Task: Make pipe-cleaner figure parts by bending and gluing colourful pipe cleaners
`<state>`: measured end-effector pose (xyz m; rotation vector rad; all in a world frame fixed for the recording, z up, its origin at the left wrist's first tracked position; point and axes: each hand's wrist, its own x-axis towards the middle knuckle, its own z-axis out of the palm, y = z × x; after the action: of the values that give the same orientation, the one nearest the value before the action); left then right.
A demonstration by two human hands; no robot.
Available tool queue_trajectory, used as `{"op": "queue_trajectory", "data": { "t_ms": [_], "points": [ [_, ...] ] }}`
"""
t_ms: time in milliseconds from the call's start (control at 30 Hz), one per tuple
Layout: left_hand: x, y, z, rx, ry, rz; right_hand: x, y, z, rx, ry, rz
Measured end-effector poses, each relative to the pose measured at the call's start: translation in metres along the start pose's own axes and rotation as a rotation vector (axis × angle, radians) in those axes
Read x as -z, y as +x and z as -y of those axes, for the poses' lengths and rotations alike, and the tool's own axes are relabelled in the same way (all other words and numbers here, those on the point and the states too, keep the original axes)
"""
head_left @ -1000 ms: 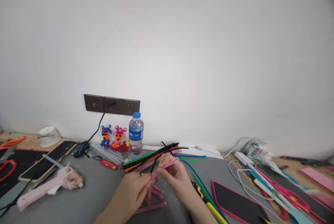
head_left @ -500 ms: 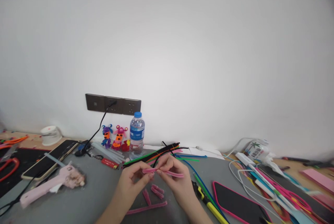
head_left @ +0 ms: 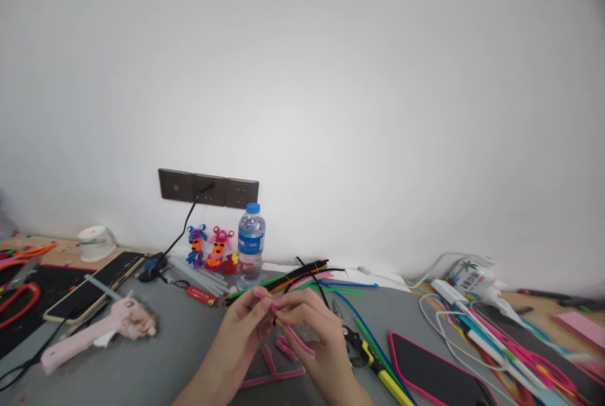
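My left hand (head_left: 239, 338) and my right hand (head_left: 316, 336) meet low in the middle over a grey mat (head_left: 174, 355). Both pinch one pink pipe cleaner (head_left: 289, 328), which slants down to the right between the fingers. Under the hands lie short pink pipe cleaner pieces (head_left: 276, 362) on the mat. Just beyond the fingers is a bundle of black, green, orange and pink pipe cleaners (head_left: 288, 278).
A water bottle (head_left: 250, 246) and small pipe-cleaner figures (head_left: 208, 248) stand by the wall sockets (head_left: 208, 188). A pink glue gun (head_left: 97, 333) and a phone (head_left: 92, 287) lie left. Cutters with yellow handles (head_left: 373, 362), a pink-edged phone (head_left: 437, 371) and cables (head_left: 477, 324) lie right.
The pink pipe cleaner has swung from pointing up-right, through level, to slanting down-right. Both hands have kept hold and shifted slightly; the view has drifted a little.
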<state>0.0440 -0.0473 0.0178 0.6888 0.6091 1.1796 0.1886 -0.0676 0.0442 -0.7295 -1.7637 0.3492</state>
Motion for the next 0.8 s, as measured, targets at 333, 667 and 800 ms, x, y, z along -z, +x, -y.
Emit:
{"op": "queue_trajectory", "data": {
  "t_ms": [333,667,800],
  "points": [
    [0.004,0.001,0.000,0.061,-0.051,-0.053,0.000,-0.004,-0.006,0.006,-0.097,0.020],
    [0.002,0.004,-0.002,0.050,0.008,-0.076,0.001,-0.002,-0.009,-0.123,0.096,0.057],
    [0.004,0.006,0.001,0.025,0.056,-0.120,0.003,0.001,-0.012,-0.203,0.188,0.068]
  ]
}}
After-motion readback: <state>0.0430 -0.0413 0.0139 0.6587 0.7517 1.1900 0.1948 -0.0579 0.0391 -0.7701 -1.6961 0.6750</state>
